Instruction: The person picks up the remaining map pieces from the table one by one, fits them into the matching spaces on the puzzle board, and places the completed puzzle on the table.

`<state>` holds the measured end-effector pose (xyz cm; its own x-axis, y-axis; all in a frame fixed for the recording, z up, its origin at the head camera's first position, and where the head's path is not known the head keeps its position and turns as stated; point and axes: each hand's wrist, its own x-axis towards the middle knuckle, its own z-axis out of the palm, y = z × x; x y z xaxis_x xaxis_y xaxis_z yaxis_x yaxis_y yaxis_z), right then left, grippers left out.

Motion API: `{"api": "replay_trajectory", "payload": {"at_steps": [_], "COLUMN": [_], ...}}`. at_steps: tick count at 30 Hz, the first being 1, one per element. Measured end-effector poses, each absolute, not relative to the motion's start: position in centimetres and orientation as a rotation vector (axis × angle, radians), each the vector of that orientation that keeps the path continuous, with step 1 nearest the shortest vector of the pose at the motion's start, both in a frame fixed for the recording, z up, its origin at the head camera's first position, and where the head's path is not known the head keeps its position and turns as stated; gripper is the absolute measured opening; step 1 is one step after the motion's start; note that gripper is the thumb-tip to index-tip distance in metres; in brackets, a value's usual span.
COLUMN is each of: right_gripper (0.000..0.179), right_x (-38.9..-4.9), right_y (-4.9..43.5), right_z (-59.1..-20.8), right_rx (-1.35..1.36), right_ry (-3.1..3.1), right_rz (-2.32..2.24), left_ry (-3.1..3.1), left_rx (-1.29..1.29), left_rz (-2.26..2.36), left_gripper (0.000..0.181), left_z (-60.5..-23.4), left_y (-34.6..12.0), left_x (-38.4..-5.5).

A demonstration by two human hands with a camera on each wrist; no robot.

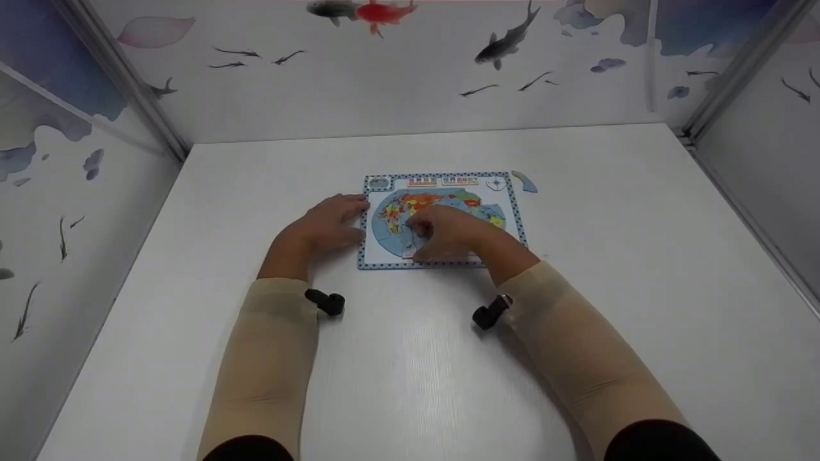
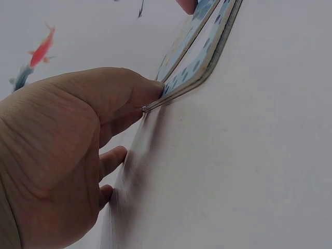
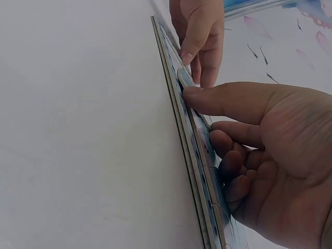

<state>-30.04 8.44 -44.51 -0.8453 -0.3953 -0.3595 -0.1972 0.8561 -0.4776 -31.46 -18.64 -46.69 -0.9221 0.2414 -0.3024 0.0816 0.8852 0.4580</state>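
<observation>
A world-map jigsaw puzzle in a flat board with a blue dotted border lies on the white table. My right hand is over the map's lower middle, thumb and fingers pinching a blue puzzle piece. That piece is tilted up from the board in the right wrist view; the fingers hide much of it. At the board's left edge rests my left hand, with thumb and fingertips touching the border near its corner. A loose curved piece lies outside the board, by its upper right corner.
White table extends all round the board. Wall panels with painted fish stand behind and at both sides. Small black wrist cameras are strapped over the beige sleeves.
</observation>
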Motion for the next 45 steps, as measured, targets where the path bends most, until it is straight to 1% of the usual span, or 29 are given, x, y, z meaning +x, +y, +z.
{"api": "replay_trajectory", "payload": {"at_steps": [28,45], "right_gripper": [0.077,0.071], "right_x": [-29.97,-29.78], "right_y": [8.34,8.53], "right_z": [-44.52,-44.75], "right_rx": [-0.453,-0.431], "right_ry": [2.576,2.608], "right_rz": [-0.531,-0.580], "left_ry": [2.706,2.689], "left_rx": [0.235,0.211], "left_rz": [0.620,0.676], "left_gripper": [0.074,0.074], "left_z": [-46.70,-46.92], "left_y": [-18.75,-18.96], "left_x": [-31.29,-31.39]}}
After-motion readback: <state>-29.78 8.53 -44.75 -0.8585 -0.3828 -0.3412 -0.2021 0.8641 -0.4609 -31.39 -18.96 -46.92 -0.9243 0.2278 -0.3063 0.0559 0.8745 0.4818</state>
